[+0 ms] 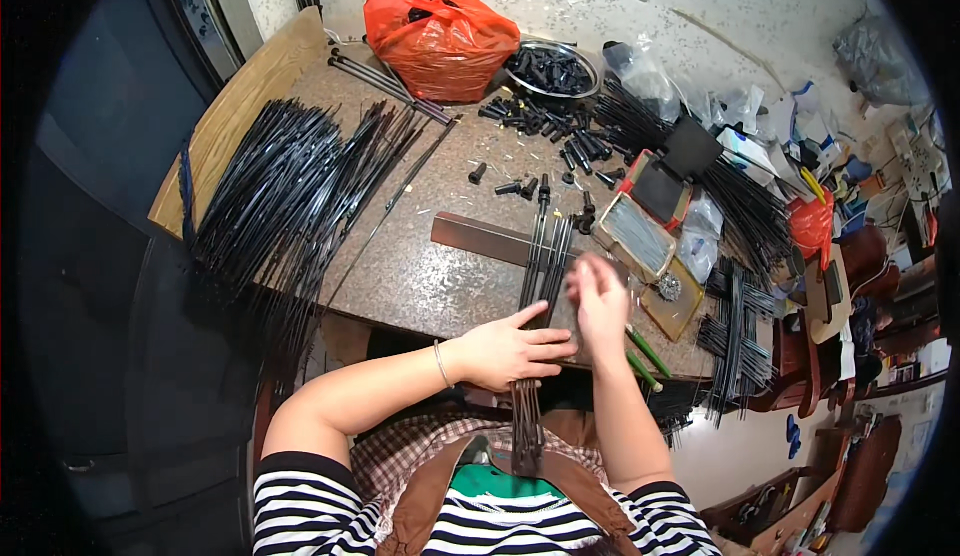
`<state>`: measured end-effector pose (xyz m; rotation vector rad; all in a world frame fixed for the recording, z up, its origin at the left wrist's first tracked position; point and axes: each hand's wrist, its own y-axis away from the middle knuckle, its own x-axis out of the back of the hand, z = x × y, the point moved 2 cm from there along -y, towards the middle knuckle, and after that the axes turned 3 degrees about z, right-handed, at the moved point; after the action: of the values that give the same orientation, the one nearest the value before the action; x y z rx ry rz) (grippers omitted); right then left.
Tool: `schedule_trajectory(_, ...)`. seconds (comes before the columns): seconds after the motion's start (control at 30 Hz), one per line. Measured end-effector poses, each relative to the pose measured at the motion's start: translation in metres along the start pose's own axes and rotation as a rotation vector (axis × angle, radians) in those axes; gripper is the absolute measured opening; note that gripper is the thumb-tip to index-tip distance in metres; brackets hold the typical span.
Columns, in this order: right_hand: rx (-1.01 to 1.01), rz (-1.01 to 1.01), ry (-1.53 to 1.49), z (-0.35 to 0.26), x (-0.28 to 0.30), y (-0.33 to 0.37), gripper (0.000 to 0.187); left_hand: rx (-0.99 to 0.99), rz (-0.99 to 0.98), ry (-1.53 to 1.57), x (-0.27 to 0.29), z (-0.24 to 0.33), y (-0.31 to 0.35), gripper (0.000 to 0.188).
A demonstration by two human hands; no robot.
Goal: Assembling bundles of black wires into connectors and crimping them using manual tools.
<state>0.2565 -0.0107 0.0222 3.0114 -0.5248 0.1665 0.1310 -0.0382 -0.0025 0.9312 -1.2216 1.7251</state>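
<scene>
A bundle of thin dark rods (pixel 527 411) runs from my lap across the table's front edge. Its paler far ends lie over a flat brown bar (pixel 480 237), and one carries a black fitting (pixel 544 192). My left hand (pixel 515 347) lies across the bundle with its fingers stretched and spread, pressing on the rods. Just right of them, my right hand (pixel 602 306) is raised with curled fingers, slightly blurred by motion. Whatever it may pinch is hidden. Beside that hand sits an open box of fine pale pins (pixel 638 236).
A large heap of dark rods (pixel 280 186) covers the table's left side. Behind stand a red plastic bag (pixel 440 41) and a metal bowl of black fittings (pixel 552 68). More rods (pixel 740 206) lie at right, near green-handled tools (pixel 648 351) and a yellowish tray (pixel 680 306).
</scene>
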Motion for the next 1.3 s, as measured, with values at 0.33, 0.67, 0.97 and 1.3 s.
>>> schedule_trajectory(0.33, -0.256, -0.843, -0.629, -0.02, 0.002, 0.034, 0.041, 0.194, 0.067, 0.429, 0.011, -0.011, 0.001, 0.036)
schedule_trajectory(0.67, 0.382, -0.766, 0.085, -0.065, 0.01, 0.067, 0.022, 0.015, 0.16, 0.303, 0.004, -0.025, 0.011, 0.037)
schedule_trajectory(0.97, 0.578, -0.874, 0.143, -0.057, 0.013, 0.063, 0.026, 0.037, 0.146, 0.467, 0.001, -0.024, 0.014, 0.04)
schedule_trajectory(1.3, 0.876, -1.03, 0.302, -0.097, 0.003, 0.044, 0.032, 0.151, 0.425, 0.668, 0.067, 0.005, -0.003, 0.031)
